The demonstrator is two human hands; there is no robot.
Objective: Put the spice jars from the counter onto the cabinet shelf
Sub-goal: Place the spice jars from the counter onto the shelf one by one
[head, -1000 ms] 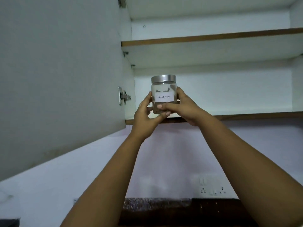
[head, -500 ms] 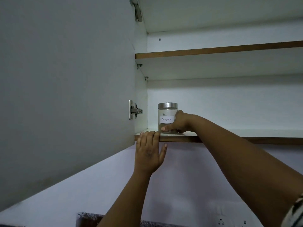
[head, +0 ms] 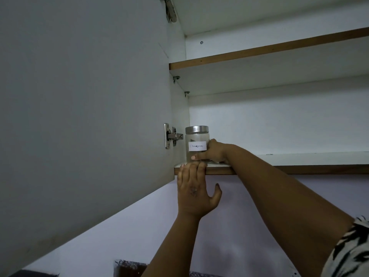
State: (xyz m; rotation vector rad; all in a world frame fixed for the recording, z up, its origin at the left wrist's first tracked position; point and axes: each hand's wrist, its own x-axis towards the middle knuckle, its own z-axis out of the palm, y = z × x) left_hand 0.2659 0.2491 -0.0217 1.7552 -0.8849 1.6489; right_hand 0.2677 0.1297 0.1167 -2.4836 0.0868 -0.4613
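Spice jar (head: 196, 143) with metal lid (head: 197, 129) and white label (head: 197, 146) stands upright on the lower cabinet shelf (head: 299, 159), at its left end near the front edge, just beside the cabinet side wall. Right hand (head: 213, 152) wraps the jar's right side, thumb across the front low down, fingers curled behind. Left hand (head: 194, 188) holds nothing, fingers straight, fingertips resting on the shelf's front edge below the jar. Cabinet door (head: 79, 116) open at left, hinge (head: 171, 136) visible.
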